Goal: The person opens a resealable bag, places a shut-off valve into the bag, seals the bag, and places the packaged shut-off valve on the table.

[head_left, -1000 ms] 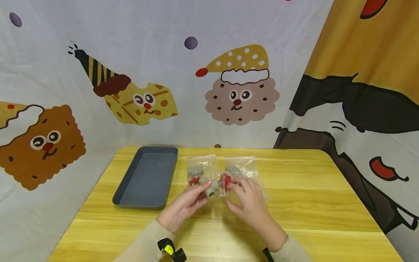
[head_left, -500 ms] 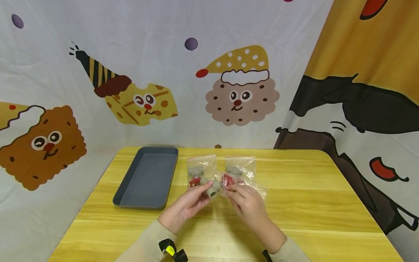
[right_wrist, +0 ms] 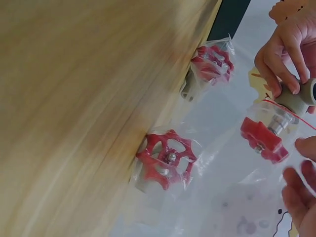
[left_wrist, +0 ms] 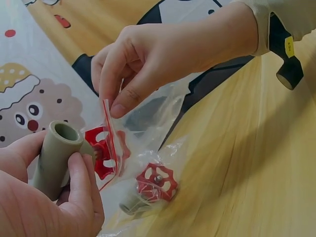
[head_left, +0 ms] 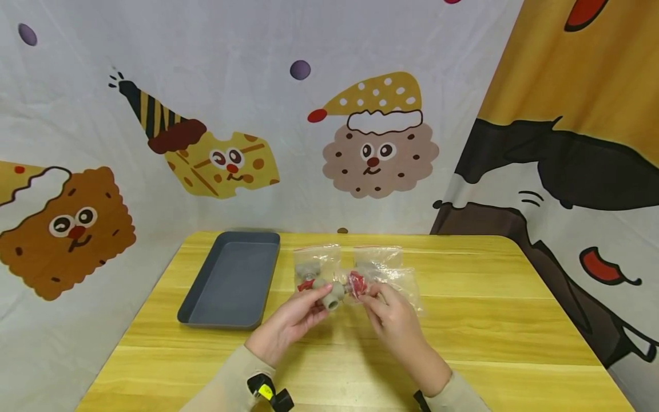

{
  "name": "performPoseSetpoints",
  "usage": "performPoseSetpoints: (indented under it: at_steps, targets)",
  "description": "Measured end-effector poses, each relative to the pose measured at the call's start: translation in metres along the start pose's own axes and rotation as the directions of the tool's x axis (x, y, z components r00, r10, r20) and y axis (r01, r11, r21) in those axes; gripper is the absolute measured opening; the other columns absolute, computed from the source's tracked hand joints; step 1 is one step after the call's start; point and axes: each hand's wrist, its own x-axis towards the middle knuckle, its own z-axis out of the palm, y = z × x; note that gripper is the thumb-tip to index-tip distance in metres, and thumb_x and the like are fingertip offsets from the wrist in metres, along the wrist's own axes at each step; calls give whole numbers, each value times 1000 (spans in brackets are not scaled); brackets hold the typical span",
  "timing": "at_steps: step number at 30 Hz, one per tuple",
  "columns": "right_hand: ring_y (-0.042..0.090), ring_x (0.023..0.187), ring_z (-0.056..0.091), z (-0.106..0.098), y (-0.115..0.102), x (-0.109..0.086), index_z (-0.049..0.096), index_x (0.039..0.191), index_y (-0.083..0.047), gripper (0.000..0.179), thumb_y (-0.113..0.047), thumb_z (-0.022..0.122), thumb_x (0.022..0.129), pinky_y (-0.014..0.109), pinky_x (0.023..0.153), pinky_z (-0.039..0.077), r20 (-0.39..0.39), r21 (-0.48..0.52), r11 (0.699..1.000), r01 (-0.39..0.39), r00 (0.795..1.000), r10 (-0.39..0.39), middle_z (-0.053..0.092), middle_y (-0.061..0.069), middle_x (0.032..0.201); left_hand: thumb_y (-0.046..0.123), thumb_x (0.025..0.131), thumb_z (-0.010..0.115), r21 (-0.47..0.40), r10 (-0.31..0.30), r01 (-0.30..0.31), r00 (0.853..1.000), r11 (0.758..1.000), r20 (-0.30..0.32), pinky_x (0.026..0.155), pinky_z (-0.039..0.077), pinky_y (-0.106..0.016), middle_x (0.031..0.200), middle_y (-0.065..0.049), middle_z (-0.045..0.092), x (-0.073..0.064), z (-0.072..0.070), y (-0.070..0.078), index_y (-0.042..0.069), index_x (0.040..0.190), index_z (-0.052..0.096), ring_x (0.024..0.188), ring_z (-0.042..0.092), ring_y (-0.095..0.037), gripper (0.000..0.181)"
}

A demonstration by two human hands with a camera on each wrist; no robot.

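Observation:
My left hand [head_left: 296, 317] grips the grey-green pipe body of a valve [left_wrist: 54, 158], its round open end facing up in the left wrist view. A red handwheel [right_wrist: 264, 140] on a metal stem sticks out of the valve toward my right hand [head_left: 393, 317]. A clear zip bag [left_wrist: 109, 140] with a red seal line surrounds the handwheel, its mouth near the valve body. In the left wrist view, the right thumb and fingers pinch the bag's edge beside the red wheel.
Two more bagged valves lie behind the hands; red handwheels show on the left one [right_wrist: 215, 64] and the right one [right_wrist: 168, 158]. A dark grey tray [head_left: 226, 280] stands at the left of the wooden table [head_left: 494, 332]. A cartoon-printed cloth [head_left: 309, 212] hangs behind.
The right hand's fingers, spread at the red handwheel a second ago, have come together at the bag's edge. The left hand keeps its grip on the valve, nearly still.

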Motion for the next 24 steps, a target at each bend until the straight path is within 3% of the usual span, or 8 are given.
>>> performPoseSetpoints:
  at_steps: [5,9,13,17,20,24]
  targets:
    - [20,82,61,-1,-1,0,75,88,-7,14,-4,74,74,33,71,53,22,-40,999,-23,999,24,65,5,91,26,90,65,42,4,-4,1000,999,-7,67,51,-15,92,-2,57,2,0,-1,-1,112,54,78,58,-7,37]
    - [23,83,66,0,-2,1,74,91,-4,18,0,73,74,32,74,56,19,-11,1000,17,1000,-17,66,7,93,27,91,64,39,8,-7,1000,999,-12,68,51,-16,90,-1,57,3,1,-1,2,108,56,77,57,-7,31]
    - [28,92,67,-1,-2,1,73,92,-3,10,-3,67,84,33,82,55,24,41,998,51,998,-52,67,8,98,28,91,64,-18,10,-10,1000,1000,-16,64,50,-14,88,-1,58,4,3,0,5,105,58,73,57,-6,28]
    - [26,93,67,-1,-1,2,73,92,-4,19,-12,56,95,32,83,55,15,77,995,67,998,-68,67,7,99,29,91,64,-35,-2,1,1000,999,-8,65,50,-15,90,-2,58,4,4,-1,2,110,57,75,57,-7,33]
    - [25,90,67,-1,0,3,73,91,-3,24,-14,53,97,32,82,55,-21,114,989,95,995,-93,67,8,97,29,90,64,-34,-13,13,1000,999,3,67,50,-15,92,-3,58,4,5,-2,1,114,56,77,58,-7,37]
    - [25,89,67,-1,1,6,73,91,-2,24,-13,52,97,32,82,55,-54,149,982,119,992,-112,67,9,96,27,91,64,-71,5,-5,1000,997,6,66,49,-15,91,-3,58,5,6,-2,3,108,58,76,57,-7,30]
